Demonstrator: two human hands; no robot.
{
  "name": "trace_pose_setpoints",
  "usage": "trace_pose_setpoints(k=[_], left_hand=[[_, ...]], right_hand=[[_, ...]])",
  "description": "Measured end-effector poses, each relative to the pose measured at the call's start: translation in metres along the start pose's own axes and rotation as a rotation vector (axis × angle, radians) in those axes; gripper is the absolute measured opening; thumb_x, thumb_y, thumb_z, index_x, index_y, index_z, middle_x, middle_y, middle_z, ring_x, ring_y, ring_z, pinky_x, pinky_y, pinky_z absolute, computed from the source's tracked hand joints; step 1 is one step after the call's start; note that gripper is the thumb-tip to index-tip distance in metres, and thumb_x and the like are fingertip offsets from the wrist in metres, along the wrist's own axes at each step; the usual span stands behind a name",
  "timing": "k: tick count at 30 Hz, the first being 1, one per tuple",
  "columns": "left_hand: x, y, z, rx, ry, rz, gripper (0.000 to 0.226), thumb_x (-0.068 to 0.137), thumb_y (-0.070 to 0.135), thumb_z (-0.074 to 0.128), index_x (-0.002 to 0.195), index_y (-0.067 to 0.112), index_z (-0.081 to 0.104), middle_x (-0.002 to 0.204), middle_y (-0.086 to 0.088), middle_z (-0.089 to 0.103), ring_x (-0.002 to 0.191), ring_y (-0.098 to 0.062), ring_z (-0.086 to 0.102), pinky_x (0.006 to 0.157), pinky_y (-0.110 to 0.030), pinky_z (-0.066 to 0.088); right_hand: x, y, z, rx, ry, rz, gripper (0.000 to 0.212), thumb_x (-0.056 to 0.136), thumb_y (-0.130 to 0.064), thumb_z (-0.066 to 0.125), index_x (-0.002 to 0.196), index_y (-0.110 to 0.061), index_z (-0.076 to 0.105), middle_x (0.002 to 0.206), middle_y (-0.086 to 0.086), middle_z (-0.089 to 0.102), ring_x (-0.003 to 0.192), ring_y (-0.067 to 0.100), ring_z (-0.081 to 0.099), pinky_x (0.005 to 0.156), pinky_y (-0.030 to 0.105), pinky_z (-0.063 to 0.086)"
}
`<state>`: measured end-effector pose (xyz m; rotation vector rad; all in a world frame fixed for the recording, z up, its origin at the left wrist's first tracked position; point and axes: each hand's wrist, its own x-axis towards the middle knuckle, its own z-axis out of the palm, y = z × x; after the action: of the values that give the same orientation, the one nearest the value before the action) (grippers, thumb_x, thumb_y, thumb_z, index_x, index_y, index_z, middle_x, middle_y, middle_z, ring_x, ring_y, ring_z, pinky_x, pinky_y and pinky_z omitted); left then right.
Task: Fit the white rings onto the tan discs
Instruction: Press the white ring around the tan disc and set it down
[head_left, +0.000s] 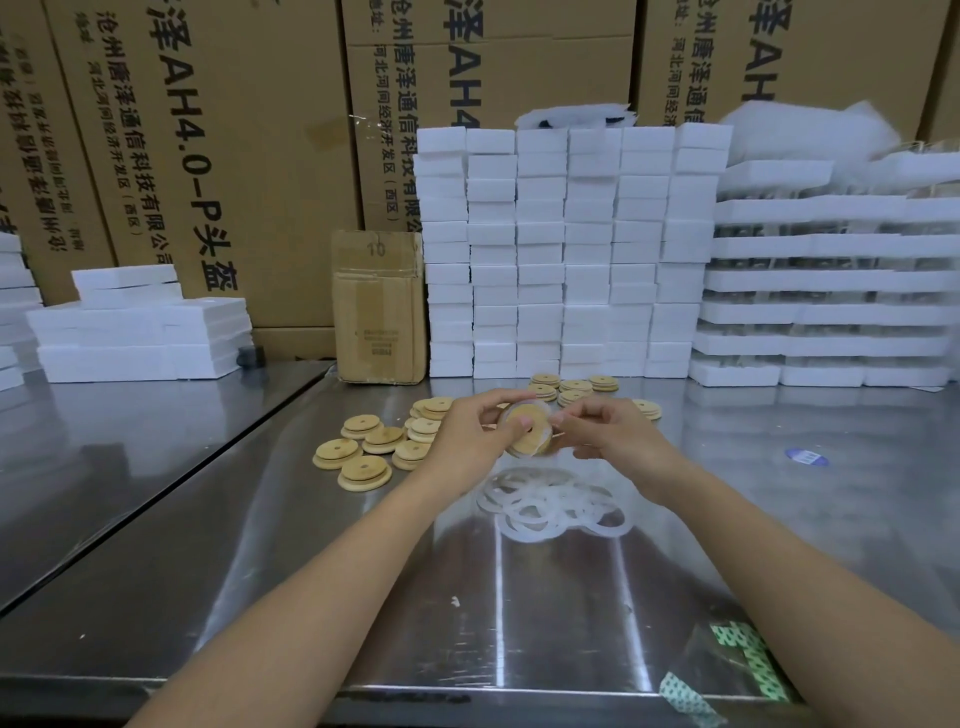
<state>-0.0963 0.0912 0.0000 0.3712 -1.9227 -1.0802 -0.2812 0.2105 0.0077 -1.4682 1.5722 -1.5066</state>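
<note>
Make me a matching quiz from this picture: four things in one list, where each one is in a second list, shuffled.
Things
1. pile of white rings
2. held tan disc
3. small cardboard box
4. blue sticker

Places
a. upright beside the left end of the white foam blocks
b. flat on the table, right of both hands
c. pinched between left hand and right hand
d. on the table, just nearer the person than the hands

Pairs: 1-d, 2-c, 3-a, 4-b
</note>
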Motion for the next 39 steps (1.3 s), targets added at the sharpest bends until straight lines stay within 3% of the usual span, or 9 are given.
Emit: trace_pose_setpoints(k=[4,12,15,20,23,27,30,35,39], left_hand=[[0.001,-0.001,-0.007,-0.025,0.049,-0.012,0.027,0.100,0.015,0.075,0.114,0.037,0.077,0.094,0.024,0.080,0.080,0.009,0.069,0.068,-0.008,0.049],[0.000,-0.006,-0.001,0.120,-0.012,0.000,0.027,0.093,0.012,0.081,0.107,0.036,0.077,0.111,0.017,0.077,0.107,-0.008,0.071,0.088,-0.031,0.062],[-0.001,-0.008,0.000,0.173,-0.021,-0.009,0.024,0.091,0.019,0.083,0.103,0.038,0.075,0.109,0.016,0.076,0.106,-0.008,0.070,0.086,-0.034,0.062],[-0.002,-0.010,-0.001,0.202,0.002,-0.056,0.020,0.080,0.035,0.085,0.095,0.035,0.071,0.106,0.005,0.075,0.101,-0.013,0.071,0.085,-0.040,0.062],[-0.002,-0.009,0.000,0.163,-0.008,-0.063,0.026,0.074,0.045,0.082,0.095,0.034,0.073,0.104,0.004,0.076,0.102,-0.011,0.072,0.084,-0.039,0.063],[-0.001,-0.010,0.002,0.152,-0.033,-0.071,0.019,0.089,0.025,0.086,0.104,0.033,0.077,0.104,0.003,0.077,0.103,-0.018,0.073,0.091,-0.048,0.064],[-0.001,-0.011,0.001,0.157,-0.047,-0.079,0.018,0.090,0.023,0.086,0.105,0.031,0.079,0.099,0.005,0.075,0.095,-0.016,0.072,0.087,-0.044,0.064],[0.001,-0.007,0.001,0.141,-0.061,-0.039,0.020,0.092,0.014,0.084,0.105,0.028,0.080,0.103,0.000,0.078,0.101,-0.014,0.072,0.089,-0.038,0.062],[0.001,-0.005,-0.001,0.131,-0.068,-0.046,0.022,0.091,0.014,0.086,0.107,0.029,0.081,0.108,0.000,0.079,0.107,-0.019,0.074,0.096,-0.046,0.062]], right_hand=[[-0.002,0.005,0.007,-0.084,-0.052,0.028,0.018,0.094,-0.034,0.078,0.095,-0.017,0.075,0.096,0.000,0.081,0.097,0.013,0.077,0.085,0.031,0.055],[-0.002,0.001,0.014,-0.072,0.008,-0.036,0.013,0.094,-0.029,0.078,0.092,-0.018,0.071,0.091,0.004,0.081,0.092,0.018,0.079,0.083,0.034,0.056],[-0.003,0.001,0.014,-0.074,-0.015,-0.027,0.011,0.093,-0.030,0.078,0.093,-0.020,0.072,0.093,0.004,0.080,0.095,0.018,0.078,0.086,0.038,0.057],[-0.003,0.002,0.020,-0.116,-0.029,-0.125,0.027,0.085,-0.020,0.089,0.101,-0.007,0.071,0.096,0.007,0.078,0.090,0.017,0.075,0.082,0.024,0.059],[-0.001,0.004,0.019,-0.132,-0.011,-0.169,0.021,0.087,-0.013,0.086,0.098,-0.001,0.071,0.094,0.010,0.079,0.094,0.027,0.076,0.089,0.031,0.061],[0.001,0.005,0.017,-0.166,0.014,-0.167,0.014,0.090,-0.015,0.083,0.090,-0.008,0.070,0.084,0.001,0.078,0.088,0.023,0.077,0.087,0.034,0.059],[0.002,0.008,0.016,-0.201,0.011,-0.150,0.010,0.094,-0.010,0.077,0.088,-0.009,0.068,0.080,0.002,0.077,0.084,0.020,0.076,0.088,0.037,0.056],[0.003,0.003,0.013,-0.126,0.046,-0.077,0.013,0.100,-0.012,0.069,0.088,-0.012,0.064,0.081,0.010,0.080,0.076,0.014,0.075,0.072,0.024,0.051],[0.004,0.002,0.011,-0.104,0.044,-0.061,0.012,0.101,-0.012,0.068,0.090,-0.011,0.064,0.081,0.007,0.080,0.075,0.013,0.075,0.067,0.020,0.051]])
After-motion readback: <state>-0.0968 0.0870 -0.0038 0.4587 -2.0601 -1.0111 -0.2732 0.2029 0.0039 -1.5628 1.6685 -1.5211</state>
